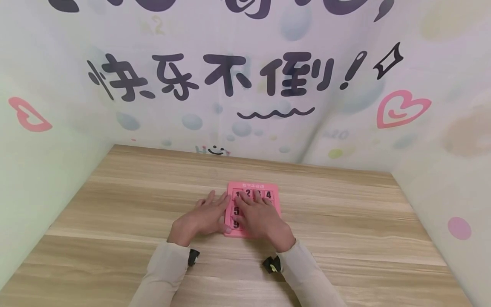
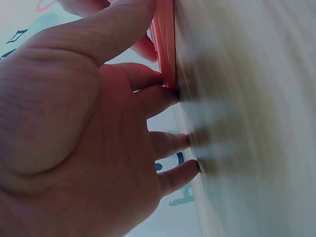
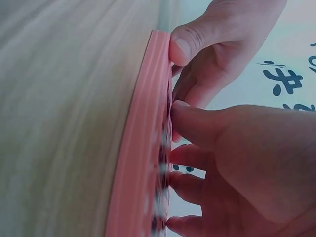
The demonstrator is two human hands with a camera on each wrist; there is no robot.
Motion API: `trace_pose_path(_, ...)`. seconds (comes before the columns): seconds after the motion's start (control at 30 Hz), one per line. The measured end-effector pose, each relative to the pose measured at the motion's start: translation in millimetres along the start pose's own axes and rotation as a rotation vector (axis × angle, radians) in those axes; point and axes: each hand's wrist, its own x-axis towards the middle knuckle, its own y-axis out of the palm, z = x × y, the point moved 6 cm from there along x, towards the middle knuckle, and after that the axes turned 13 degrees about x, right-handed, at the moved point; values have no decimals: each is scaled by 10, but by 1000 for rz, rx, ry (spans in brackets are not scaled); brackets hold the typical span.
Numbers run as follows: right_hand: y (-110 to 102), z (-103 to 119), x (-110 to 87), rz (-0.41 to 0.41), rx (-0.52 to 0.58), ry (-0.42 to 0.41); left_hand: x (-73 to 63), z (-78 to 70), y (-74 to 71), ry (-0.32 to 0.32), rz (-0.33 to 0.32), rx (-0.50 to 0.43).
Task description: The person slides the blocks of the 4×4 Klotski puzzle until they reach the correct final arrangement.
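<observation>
A pink sliding number puzzle [image 1: 273, 187] lies flat on the table, its white tiles printed with black numbers. My left hand [image 1: 207, 218] lies along the puzzle's left side. Its thumb touches the frame's near left corner, while the other fingers spread along the edge, some with tips down on the tabletop in the left wrist view. Over the tiles is my right hand [image 1: 262, 218], fingers extended and fingertips on the number tiles. In the right wrist view its thumb [image 3: 192, 121] also touches the puzzle's face. The palm hides most of the middle and right tiles.
The wood-grain table [image 1: 345, 221] reaches back to a white printed wall [image 1: 245, 128] with black characters and pink hearts. Side walls stand at left and right. A dark wrist strap [image 1: 272, 264] shows at the right sleeve, another [image 1: 193, 257] at the left.
</observation>
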Motion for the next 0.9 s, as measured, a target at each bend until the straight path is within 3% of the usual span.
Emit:
trace_pose_path(0.53, -1, -58, 55, -42, 1, -14, -6, 1, -11, -4, -15, -10)
trace_pose_path(0.9, 18, -51, 38, -23, 14, -19, 2, 3, -3, -13, -1, -6)
